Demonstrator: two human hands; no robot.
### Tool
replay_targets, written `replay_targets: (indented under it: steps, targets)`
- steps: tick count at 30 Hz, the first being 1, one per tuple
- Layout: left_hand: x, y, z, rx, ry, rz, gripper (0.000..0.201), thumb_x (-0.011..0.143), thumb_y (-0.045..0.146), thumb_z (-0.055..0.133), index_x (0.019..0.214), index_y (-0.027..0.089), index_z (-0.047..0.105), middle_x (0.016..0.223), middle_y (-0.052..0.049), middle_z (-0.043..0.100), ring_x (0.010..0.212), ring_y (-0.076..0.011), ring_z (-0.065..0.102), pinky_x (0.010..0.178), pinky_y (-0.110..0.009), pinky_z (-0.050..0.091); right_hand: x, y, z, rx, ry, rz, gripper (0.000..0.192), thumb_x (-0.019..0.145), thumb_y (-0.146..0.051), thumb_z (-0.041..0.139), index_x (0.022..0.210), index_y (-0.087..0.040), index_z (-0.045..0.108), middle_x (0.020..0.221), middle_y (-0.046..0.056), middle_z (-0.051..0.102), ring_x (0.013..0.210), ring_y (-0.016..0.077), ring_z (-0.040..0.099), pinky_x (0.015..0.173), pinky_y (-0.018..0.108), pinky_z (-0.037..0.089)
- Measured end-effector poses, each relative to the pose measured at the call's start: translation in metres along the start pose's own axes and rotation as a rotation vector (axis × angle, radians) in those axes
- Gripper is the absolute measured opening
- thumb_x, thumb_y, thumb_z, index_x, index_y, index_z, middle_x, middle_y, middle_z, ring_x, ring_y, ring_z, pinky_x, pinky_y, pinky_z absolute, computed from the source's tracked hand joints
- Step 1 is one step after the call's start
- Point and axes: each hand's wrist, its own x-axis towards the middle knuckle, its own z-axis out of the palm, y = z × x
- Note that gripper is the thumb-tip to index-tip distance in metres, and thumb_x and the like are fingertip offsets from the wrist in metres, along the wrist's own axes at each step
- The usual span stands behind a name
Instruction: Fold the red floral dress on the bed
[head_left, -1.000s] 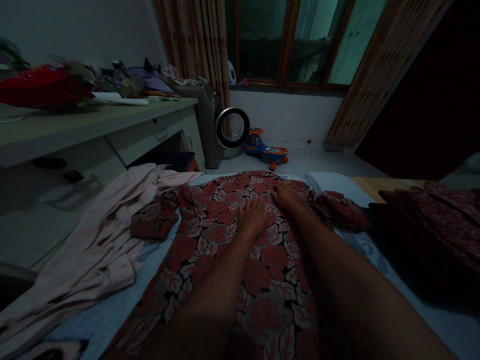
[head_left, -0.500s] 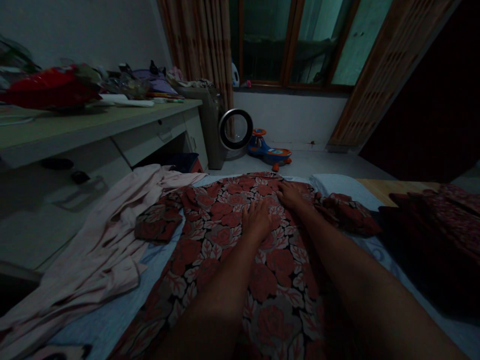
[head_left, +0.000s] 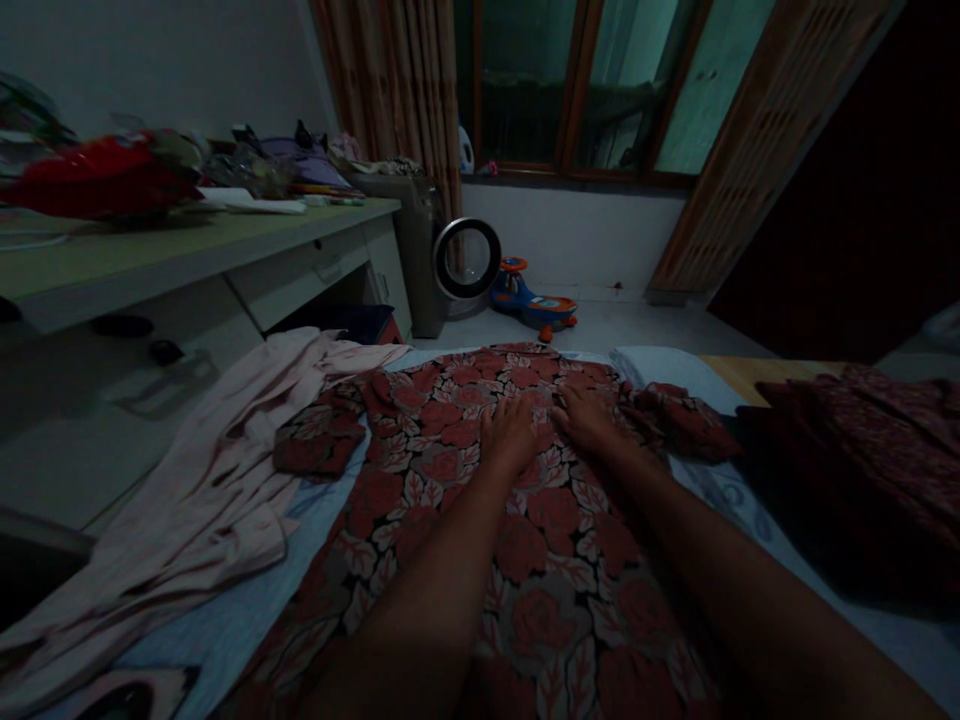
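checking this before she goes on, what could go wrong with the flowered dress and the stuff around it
Both hands, left hand and right hand, press flat on the flowered dress. Its left sleeve lies bunched, so creases may get pressed in. The pink garment touches that sleeve and hangs off the bed edge; it could get dragged or slide to the floor. The room is dim, so wrinkles may go unseen.

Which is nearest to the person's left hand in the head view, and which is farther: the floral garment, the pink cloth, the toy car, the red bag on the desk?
From the left hand:
1. Floral garment, directly under the palm.
2. Pink cloth, to the left on the bed.
3. Toy car, ahead on the floor.
4. Red bag, far left on the desk.
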Motion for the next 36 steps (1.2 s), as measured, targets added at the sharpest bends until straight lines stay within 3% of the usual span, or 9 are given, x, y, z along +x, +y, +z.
replay_targets:
  steps: [8,13,17,22,26,28,31,34,36]
  targets:
    - [-0.001,-0.002,0.000,-0.016,0.013,0.005,0.053,0.095,0.032,0.045,0.148,0.026,0.041,0.156,-0.005,0.043,0.145,-0.0264,0.034,0.119,-0.054,0.025,-0.037,0.044,-0.038,-0.143,-0.032,0.140,0.031,0.097,-0.023,0.041,0.107,-0.014,0.068,0.121,0.015,0.066,0.112,0.0249,0.060,0.097,0.033,0.042]
    - [-0.004,0.000,-0.003,-0.004,0.035,0.014,0.051,0.097,0.032,0.043,0.147,0.026,0.042,0.154,-0.005,0.046,0.143,-0.0255,0.036,0.118,-0.052,0.027,-0.064,0.065,-0.072,-0.247,0.196,0.230,0.034,0.092,-0.025,0.048,0.121,-0.016,0.064,0.134,0.016,0.059,0.123,0.0297,0.051,0.104,0.040,0.038]
    - [-0.005,0.001,-0.001,0.006,0.067,0.031,0.050,0.097,0.030,0.042,0.148,0.027,0.041,0.154,-0.005,0.046,0.142,-0.0237,0.038,0.119,-0.052,0.026,-0.083,0.078,-0.083,-0.323,0.143,0.484,0.056,0.088,-0.039,0.057,0.136,-0.011,0.052,0.132,0.025,0.056,0.121,0.0389,0.051,0.094,0.049,0.043]
    - [-0.007,0.004,-0.005,0.072,0.148,0.051,0.051,0.097,0.032,0.043,0.148,0.025,0.042,0.159,-0.008,0.038,0.147,-0.0265,0.030,0.122,-0.054,0.017,-0.087,0.083,-0.089,-0.202,0.014,0.562,0.043,0.097,-0.031,0.040,0.133,-0.018,0.059,0.112,0.021,0.068,0.103,0.0329,0.065,0.080,0.040,0.047]
    - [-0.016,0.013,-0.020,0.095,0.123,0.136,0.047,0.098,0.031,0.044,0.145,0.029,0.045,0.156,-0.006,0.043,0.144,-0.0273,0.034,0.120,-0.054,0.019,-0.081,0.064,-0.104,-0.136,0.086,0.617,0.041,0.100,-0.030,0.035,0.125,-0.020,0.066,0.115,0.017,0.067,0.097,0.0273,0.067,0.074,0.033,0.047]
    - [-0.023,0.019,-0.026,0.067,0.112,0.163,0.046,0.097,0.031,0.045,0.143,0.028,0.046,0.152,-0.007,0.047,0.139,-0.0274,0.039,0.117,-0.051,0.028,-0.079,0.045,-0.110,-0.121,0.160,0.584,0.042,0.101,-0.032,0.032,0.124,-0.020,0.065,0.115,0.015,0.067,0.095,0.0257,0.067,0.073,0.031,0.047]
    - [-0.034,0.027,-0.030,-0.023,0.099,0.190,0.045,0.096,0.025,0.044,0.141,0.023,0.048,0.149,-0.008,0.049,0.135,-0.0255,0.045,0.113,-0.044,0.035,-0.083,0.010,-0.107,-0.066,0.215,0.345,0.039,0.101,-0.027,0.034,0.127,-0.022,0.063,0.122,0.013,0.064,0.104,0.0244,0.063,0.080,0.030,0.047]
    - [-0.046,0.029,-0.030,-0.147,0.062,0.211,0.056,0.091,0.019,0.048,0.146,0.019,0.041,0.148,-0.010,0.050,0.135,-0.0225,0.046,0.114,-0.038,0.035,-0.098,-0.020,-0.093,0.033,0.081,0.034,0.037,0.096,-0.021,0.044,0.129,-0.021,0.061,0.129,0.012,0.061,0.114,0.0229,0.058,0.093,0.031,0.045]
    - [-0.054,0.028,-0.029,-0.192,0.034,0.210,0.066,0.088,0.018,0.051,0.151,0.017,0.033,0.150,-0.011,0.048,0.138,-0.0218,0.044,0.116,-0.037,0.033,-0.117,-0.030,-0.084,0.099,0.023,-0.068,0.045,0.095,-0.022,0.047,0.139,-0.022,0.053,0.138,0.011,0.057,0.122,0.0227,0.055,0.099,0.032,0.043]
